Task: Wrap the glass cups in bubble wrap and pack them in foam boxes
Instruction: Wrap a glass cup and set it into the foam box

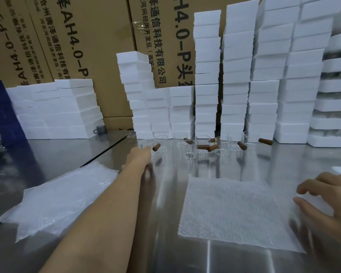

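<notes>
Reaching past the far left corner of the sheet (234,209), the left hand (141,157) is meeting the nearest cup (145,144). Its fingers are hidden behind the back of the hand and blurred, so I cannot tell whether it is gripping the glass or only touching it. The right hand (323,196) is resting at the sheet's right edge with fingers spread and lightly bent, grasping nothing that shows. It is probably pinning the light wrap flat so that it is not sliding on the shiny surface (165,223) while the cup is being fetched. The sheet is lying square and open in front of the person, seemingly waiting as the bed for the next cup. The other cups (202,143) are standing in a loose cluster beyond the sheet's far edge, well apart from it, none wrapped. Each is showing as a short, clear, straight-walled cylinder with a stubby brown handle sticking out sideways, the handles pointing every which way. The glass is so clear that it is mostly reading as rims and reflections. Behind the cups, farther from the sheet, white boxes (234,75) are rising in tall stacks, handy for packing. Left of the sheet, a pile (57,196) of spare wrap is lying within reach.
</notes>
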The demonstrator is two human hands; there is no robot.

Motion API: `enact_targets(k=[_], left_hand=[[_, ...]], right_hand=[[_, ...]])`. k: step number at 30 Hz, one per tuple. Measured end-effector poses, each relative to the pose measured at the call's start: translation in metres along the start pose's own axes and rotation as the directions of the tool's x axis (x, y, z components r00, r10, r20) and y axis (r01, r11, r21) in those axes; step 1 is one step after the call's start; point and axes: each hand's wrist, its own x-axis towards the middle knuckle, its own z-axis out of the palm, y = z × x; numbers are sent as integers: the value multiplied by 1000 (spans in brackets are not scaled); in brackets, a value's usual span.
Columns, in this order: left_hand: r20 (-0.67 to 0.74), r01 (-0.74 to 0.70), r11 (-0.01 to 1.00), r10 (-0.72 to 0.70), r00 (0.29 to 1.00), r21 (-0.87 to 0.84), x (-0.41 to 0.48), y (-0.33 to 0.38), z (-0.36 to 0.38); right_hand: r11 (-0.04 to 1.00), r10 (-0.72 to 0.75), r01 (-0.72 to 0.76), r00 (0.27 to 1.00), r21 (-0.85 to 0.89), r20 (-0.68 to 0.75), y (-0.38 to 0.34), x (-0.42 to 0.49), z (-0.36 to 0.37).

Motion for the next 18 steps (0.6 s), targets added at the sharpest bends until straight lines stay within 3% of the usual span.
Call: enact_targets(k=[5,10,14,18], left_hand=[[-79,45,948,-74,994,-316,-6,3,-7],[-142,-57,865,-17,990,-499,-63,20,-9],[46,-106,827,158,986,-553,-152,44,9],[178,-209,815,354,918,-540,-230,48,37]], right_hand=[[997,-8,10,1000,-82,27,-7,1,-10],[974,24,-12,998,-228,54,-24,-2,-26],[946,152,-96,975,-309,162,-36,-4,-42],[956,171,-138,979,-259,108,-46,-4,-49]])
